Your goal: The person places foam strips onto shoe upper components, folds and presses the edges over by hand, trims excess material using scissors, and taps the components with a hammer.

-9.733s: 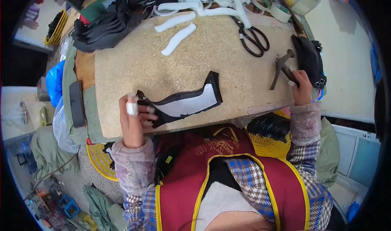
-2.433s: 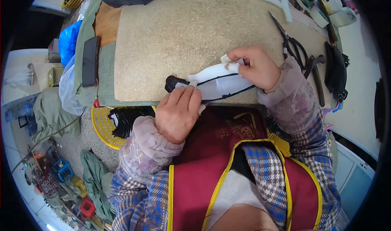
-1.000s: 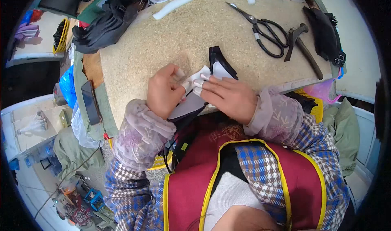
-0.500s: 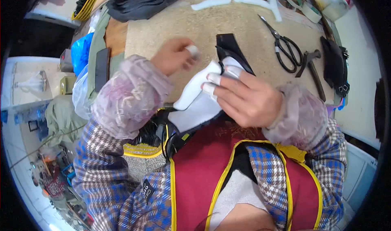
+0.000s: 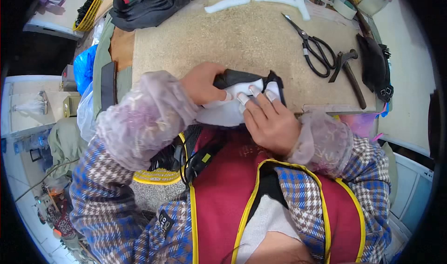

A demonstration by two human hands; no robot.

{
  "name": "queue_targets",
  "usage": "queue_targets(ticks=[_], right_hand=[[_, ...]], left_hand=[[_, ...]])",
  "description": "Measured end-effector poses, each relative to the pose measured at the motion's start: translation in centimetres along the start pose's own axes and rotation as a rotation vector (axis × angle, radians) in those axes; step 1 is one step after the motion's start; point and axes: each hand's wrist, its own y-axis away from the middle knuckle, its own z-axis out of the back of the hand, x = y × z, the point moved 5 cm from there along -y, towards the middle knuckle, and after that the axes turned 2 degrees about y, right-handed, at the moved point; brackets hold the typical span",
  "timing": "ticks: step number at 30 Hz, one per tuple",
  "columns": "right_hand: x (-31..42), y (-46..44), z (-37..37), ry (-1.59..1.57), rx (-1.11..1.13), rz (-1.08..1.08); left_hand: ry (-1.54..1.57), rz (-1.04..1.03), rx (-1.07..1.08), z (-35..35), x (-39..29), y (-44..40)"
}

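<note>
A black leather-looking piece (image 5: 240, 77) with a white lining (image 5: 221, 114) lies at the near edge of the work board, folded or curved. My left hand (image 5: 204, 83) is closed on its left end, thumb on the white side and the other fingers out of sight behind. My right hand (image 5: 274, 126) presses its white-wrapped fingertips against the white strip at the piece's right end; its thumb is hidden. A white padded strip (image 5: 247, 87) lies along the lining under the fingers.
Black-handled scissors (image 5: 318, 54) and a hammer (image 5: 352, 80) lie to the right, beside a black buckled item (image 5: 375, 68). White strips (image 5: 228, 3), a black pile (image 5: 149, 7) and tape rolls (image 5: 344, 8) sit at the back. A dark bar (image 5: 109, 84) lies left.
My left hand has come down from the air and taken hold of the piece. The piece has turned, its black end swinging from upright to the left. The view has shifted slightly.
</note>
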Motion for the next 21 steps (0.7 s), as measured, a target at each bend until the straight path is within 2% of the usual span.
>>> queue_targets(ticks=[1, 2, 4, 6, 8, 11, 13, 16, 17, 21], right_hand=[[0.4, 0.0, -0.8, -0.02, 0.066, -0.036], [0.5, 0.5, -2.6, -0.168, 0.281, -0.158], [-2.0, -1.4, -0.7, -0.289, 0.332, -0.23], [-5.4, -3.2, 2.2, -0.575, 0.017, -0.311], [-7.0, -4.1, 0.4, -0.497, -0.202, -0.266], [-7.8, -3.1, -3.9, -0.648, -0.117, -0.301], [-7.6, -2.5, -5.4, -0.784, 0.153, -0.375], [-7.1, -2.0, -4.5, -0.84, 0.113, -0.542], [-7.0, -2.0, -4.6, -0.841, 0.109, -0.54], [-6.9, -2.1, -5.3, -0.78, 0.082, -0.509]], left_hand=[[-0.145, -0.019, -0.09, -0.1, 0.1, -0.2], [-0.279, -0.213, -0.317, -0.5, -0.2, 0.1], [-0.253, -0.244, -0.285, -1.0, 0.0, -0.4], [-0.197, -0.205, -0.223, -1.4, -0.2, -0.8], [-0.13, -0.101, -0.147, -1.1, -0.7, -1.0], [0.288, -0.102, -0.093, -1.7, 1.3, -1.6], [0.107, -0.073, -0.141, -1.2, 0.9, -1.3], [-0.172, -0.111, -0.314, -1.1, 0.2, -1.1], [-0.269, -0.138, -0.391, -1.1, -0.3, -1.1], [-0.307, -0.103, -0.416, -1.5, -0.8, -0.6]])
